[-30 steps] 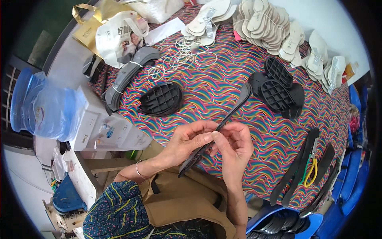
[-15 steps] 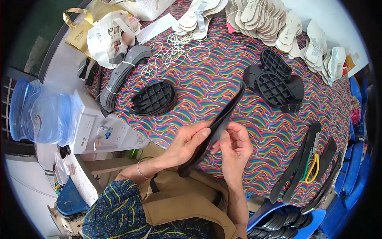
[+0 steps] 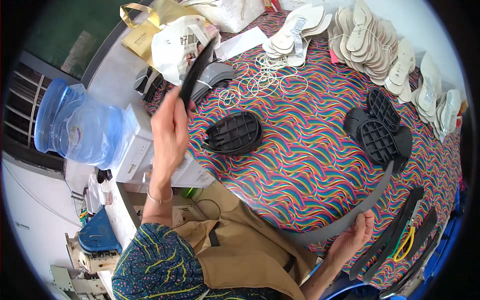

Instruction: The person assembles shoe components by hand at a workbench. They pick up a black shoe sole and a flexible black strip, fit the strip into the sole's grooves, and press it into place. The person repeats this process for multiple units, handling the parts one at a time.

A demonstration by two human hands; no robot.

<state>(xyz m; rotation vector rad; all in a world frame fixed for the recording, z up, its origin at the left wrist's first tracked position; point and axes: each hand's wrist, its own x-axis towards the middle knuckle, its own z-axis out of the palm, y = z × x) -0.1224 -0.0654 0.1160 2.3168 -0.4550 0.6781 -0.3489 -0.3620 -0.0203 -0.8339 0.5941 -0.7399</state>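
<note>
Raised at the left, my left hand [image 3: 170, 131] is closed round a dark, thin curved piece [image 3: 199, 67] that points up and away, in front of a bound bundle of grey strips [image 3: 216, 76]. Low at the right, my right hand [image 3: 351, 237] pinches a long, curved grey strip [image 3: 372, 201] between thumb and fingers. The strip's far end reaches the cluster of black grid-patterned sole pieces [image 3: 378, 140]; its other end runs towards my apron. Another black grid-patterned sole piece [image 3: 235, 133] lies on the table between my hands.
A wavy-patterned tablecloth [image 3: 300, 185] covers the table. Yellow-handled scissors [image 3: 407, 245] lie among black strips at the right. Loose pale elastic bands [image 3: 270, 77] and stacks of pale insoles [image 3: 360, 40] sit at the back. Left stands a water dispenser [image 3: 132, 137].
My hands have moved apart: the left up and left with the dark piece, the right down and right with the grey strip. The whole view has shifted too.
</note>
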